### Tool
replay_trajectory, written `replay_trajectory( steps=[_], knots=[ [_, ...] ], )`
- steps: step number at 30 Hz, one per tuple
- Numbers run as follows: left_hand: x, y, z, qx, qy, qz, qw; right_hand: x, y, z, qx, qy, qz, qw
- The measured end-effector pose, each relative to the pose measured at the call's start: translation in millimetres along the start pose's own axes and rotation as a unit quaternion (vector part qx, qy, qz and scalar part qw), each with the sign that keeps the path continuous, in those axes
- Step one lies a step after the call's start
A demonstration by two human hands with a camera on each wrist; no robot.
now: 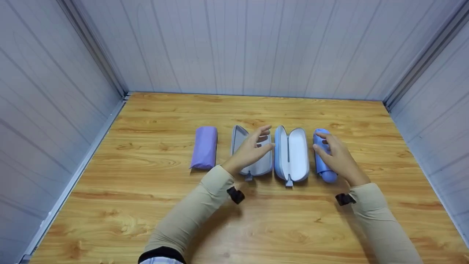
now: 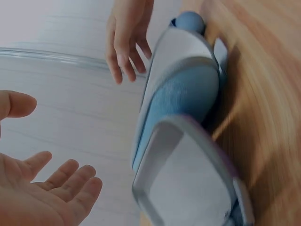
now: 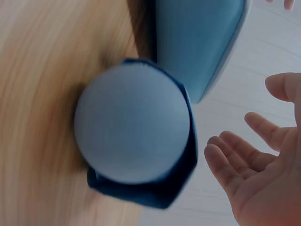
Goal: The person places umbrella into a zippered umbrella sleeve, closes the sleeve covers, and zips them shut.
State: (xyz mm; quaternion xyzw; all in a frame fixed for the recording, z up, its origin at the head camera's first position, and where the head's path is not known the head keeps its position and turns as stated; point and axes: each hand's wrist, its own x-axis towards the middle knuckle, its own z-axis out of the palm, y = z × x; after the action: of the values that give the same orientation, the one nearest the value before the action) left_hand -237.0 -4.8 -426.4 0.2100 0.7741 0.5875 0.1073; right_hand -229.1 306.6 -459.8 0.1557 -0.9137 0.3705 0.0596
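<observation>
Head view: two hands are seen held above the row of objects, fingers extended and loosely spread. The left hand is held over a grey hard-shell case, and the right hand over a blue folded umbrella with a rounded end turned to the near side. In both wrist views, air is seen between fingers and objects. Between the hands, a light-blue hard-shell case is set, opened out, its pale lining exposed; the grey case is opened likewise, just beside it. Farther left, a purple wrapped bundle is laid lengthwise. Beige sleeves are worn on both arms, and a black wrist mount is strapped to each.

Narrow strips of wood are left between bundle and grey case, and between blue case and umbrella. Wider stretches of the wooden tabletop are left at both sides and nearest the wearer. Its back and side edges are bounded by white panels. Counted: two cases, one umbrella, one bundle, three panelled walls.
</observation>
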Motion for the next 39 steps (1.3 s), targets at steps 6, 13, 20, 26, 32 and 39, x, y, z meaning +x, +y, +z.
replay_trajectory(
  steps=[6,13,20,26,32,39],
  knots=[
    [8.4,2.5,16.7,-0.049,-0.006,-0.046,0.9977,3.3,-2.2,8.2,0.033,-0.010,0.017,0.999],
    [18.3,-0.5,29.8,-0.069,0.013,-0.074,0.9947,5.5,-2.6,18.3,0.033,-0.022,0.026,0.999],
    [22.7,-4.4,39.6,-0.068,0.011,-0.077,0.9947,3.9,-2.0,23.0,0.039,-0.030,0.033,0.998],
    [23.0,-5.2,47.3,-0.020,-0.012,-0.082,0.9964,0.6,0.5,25.5,0.030,-0.039,0.047,0.998],
    [22.3,-7.1,52.2,0.017,-0.032,-0.098,0.9945,0.9,1.8,26.8,0.012,-0.036,0.039,0.999],
    [24.2,-7.1,60.0,0.039,-0.028,-0.093,0.9945,0.7,1.6,24.8,0.014,-0.036,0.045,0.998]
  ],
)
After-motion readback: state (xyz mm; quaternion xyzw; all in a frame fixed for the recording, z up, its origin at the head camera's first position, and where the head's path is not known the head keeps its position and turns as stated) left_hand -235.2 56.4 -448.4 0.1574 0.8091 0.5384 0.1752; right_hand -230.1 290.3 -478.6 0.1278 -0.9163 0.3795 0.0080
